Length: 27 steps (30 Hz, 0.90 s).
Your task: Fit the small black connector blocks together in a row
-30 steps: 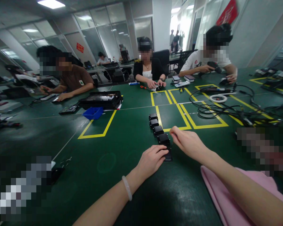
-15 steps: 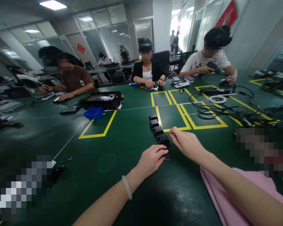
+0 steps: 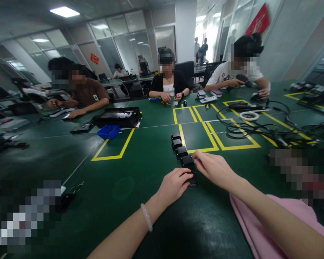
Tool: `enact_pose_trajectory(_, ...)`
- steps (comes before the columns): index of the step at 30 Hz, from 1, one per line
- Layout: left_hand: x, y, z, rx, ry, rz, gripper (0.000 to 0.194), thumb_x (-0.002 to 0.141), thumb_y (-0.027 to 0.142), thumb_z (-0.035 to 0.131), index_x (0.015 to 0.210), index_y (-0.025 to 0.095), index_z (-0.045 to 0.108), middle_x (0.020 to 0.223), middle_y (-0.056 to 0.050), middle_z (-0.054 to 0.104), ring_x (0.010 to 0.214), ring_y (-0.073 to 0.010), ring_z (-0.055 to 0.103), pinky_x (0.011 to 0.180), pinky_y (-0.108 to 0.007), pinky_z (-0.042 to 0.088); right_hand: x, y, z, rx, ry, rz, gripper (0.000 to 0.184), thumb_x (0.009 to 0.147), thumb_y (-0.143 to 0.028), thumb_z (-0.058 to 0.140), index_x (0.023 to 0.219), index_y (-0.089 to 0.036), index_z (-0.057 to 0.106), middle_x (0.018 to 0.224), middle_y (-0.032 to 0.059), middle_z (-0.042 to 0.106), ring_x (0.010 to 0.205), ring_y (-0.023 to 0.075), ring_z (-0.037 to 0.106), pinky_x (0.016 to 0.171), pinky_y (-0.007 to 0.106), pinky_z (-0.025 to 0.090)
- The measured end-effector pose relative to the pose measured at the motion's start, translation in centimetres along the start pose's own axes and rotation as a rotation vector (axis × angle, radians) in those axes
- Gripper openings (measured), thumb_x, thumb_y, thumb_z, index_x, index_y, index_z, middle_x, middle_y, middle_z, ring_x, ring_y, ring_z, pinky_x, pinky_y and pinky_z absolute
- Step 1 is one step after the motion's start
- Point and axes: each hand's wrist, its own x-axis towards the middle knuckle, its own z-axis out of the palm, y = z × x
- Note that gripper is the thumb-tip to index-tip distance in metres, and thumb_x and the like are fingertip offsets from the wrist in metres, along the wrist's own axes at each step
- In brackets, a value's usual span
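Several small black blocks stand in a row on the green table, from the nearest black block (image 3: pixel 193 181) to the farthest black block (image 3: pixel 175 136). My left hand (image 3: pixel 175 182) rests over the nearest block, its fingers across the top and the thumb at the near side, covering much of it. Beside the right edge of the second black block (image 3: pixel 188 160) is my right hand (image 3: pixel 212 164), fingers closed in a pinch. Whatever sits between those fingertips is too small or hidden to make out. A pale bracelet (image 3: pixel 146 217) circles my left wrist.
A blue bin (image 3: pixel 108 132) and a black case (image 3: pixel 117 117) stand at the left back. Black cables (image 3: pixel 248 129) coil at the right near a white ring (image 3: pixel 249 116). Pink cloth (image 3: pixel 280 216) lies under my right forearm. Three people (image 3: pixel 167 81) work across the table.
My right hand has shifted very slightly against the row of blocks, still pinched; the left hand stays on the nearest block. The person opposite has drawn both hands away from a small dark object.
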Motion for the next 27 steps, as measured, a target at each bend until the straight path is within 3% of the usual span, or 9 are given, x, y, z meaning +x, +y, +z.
enact_pose_trajectory(8,-0.05,0.00,0.09,0.018,0.014,0.009,0.029,0.088,0.018,0.055,0.116,0.024,0.055,0.124,-0.003,0.056,0.111,-0.0195,0.054,0.095,-0.036,0.047,-0.08,0.14,0.17,-0.075,0.019,0.031,0.024,0.097,-0.035,0.037,0.087,-0.019,0.052,0.070,0.0011,0.066,0.061,0.0152,0.061,0.055,0.024,0.029)
enact_pose_trajectory(15,-0.07,-0.05,0.07,0.025,0.016,0.024,0.029,0.089,0.019,0.054,0.117,0.023,0.055,0.125,-0.004,0.056,0.112,-0.0194,0.053,0.096,-0.036,0.047,-0.01,-0.13,0.20,-0.049,0.028,0.032,0.016,0.096,-0.024,0.036,0.094,-0.019,0.051,0.076,0.0017,0.067,0.064,0.0153,0.063,0.055,0.024,0.030)
enact_pose_trajectory(22,-0.02,0.04,0.07,0.035,0.015,0.023,0.029,0.088,0.018,0.055,0.117,0.023,0.055,0.125,-0.004,0.056,0.112,-0.0192,0.053,0.097,-0.036,0.046,-0.30,0.10,0.37,-0.077,0.042,0.015,0.021,0.097,-0.034,0.037,0.089,-0.020,0.050,0.073,0.0003,0.066,0.063,0.0158,0.063,0.054,0.024,0.029)
enact_pose_trajectory(27,0.00,0.06,0.06,0.029,0.011,0.019,0.029,0.088,0.018,0.055,0.117,0.023,0.055,0.125,-0.003,0.056,0.112,-0.0194,0.053,0.096,-0.036,0.046,-0.22,-0.01,0.52,-0.111,0.033,0.053,0.014,0.095,-0.027,0.038,0.095,-0.019,0.050,0.075,0.0009,0.067,0.061,0.0159,0.063,0.050,0.024,0.026)
